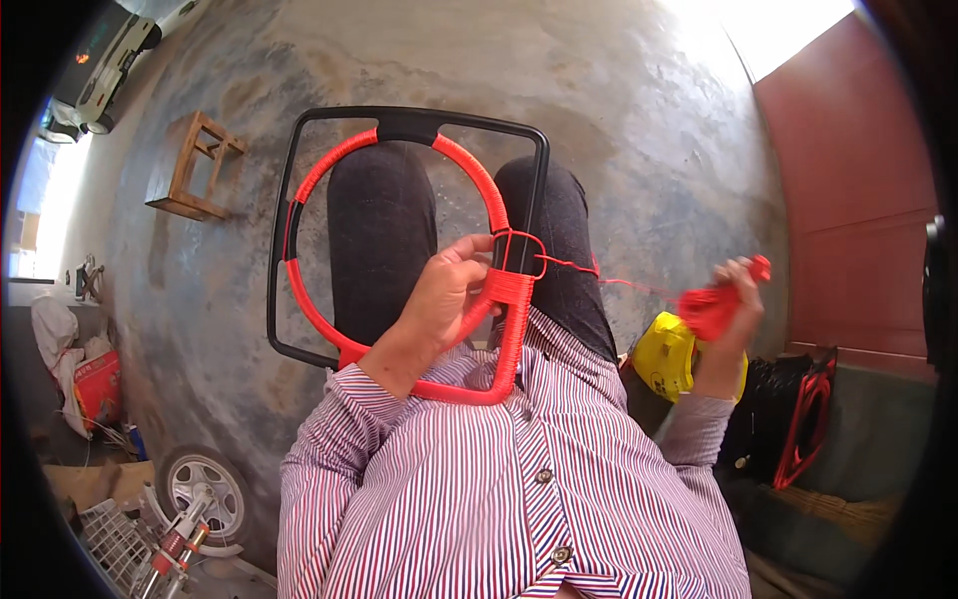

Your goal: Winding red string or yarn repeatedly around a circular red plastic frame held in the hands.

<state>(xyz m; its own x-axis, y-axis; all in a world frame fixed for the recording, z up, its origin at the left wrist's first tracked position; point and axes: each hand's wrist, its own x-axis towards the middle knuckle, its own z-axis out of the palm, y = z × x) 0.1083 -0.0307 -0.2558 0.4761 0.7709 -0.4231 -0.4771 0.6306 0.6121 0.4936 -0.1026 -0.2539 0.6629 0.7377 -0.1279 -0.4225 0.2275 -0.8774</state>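
A black square-cornered frame [281, 235] with a round inner ring [462, 163] lies across my lap. Red cord covers most of the ring and wraps tightly round the frame's near right corner [514, 349]. My left hand [436, 298] is closed on the ring at its right side, beside the place where ring and frame meet. There a loose loop of red cord [544, 250] circles a bare black part. From the loop the strand runs right to a bundle of red cord [707, 311], held in my right hand [740, 304] out past my right knee.
A wooden stool [195, 168] lies on the concrete floor at the left. A small wheel [205, 489] with metal parts is at the lower left. To my right are a yellow bag-like thing [663, 356], black and red frames [803, 424] and a red door [858, 190].
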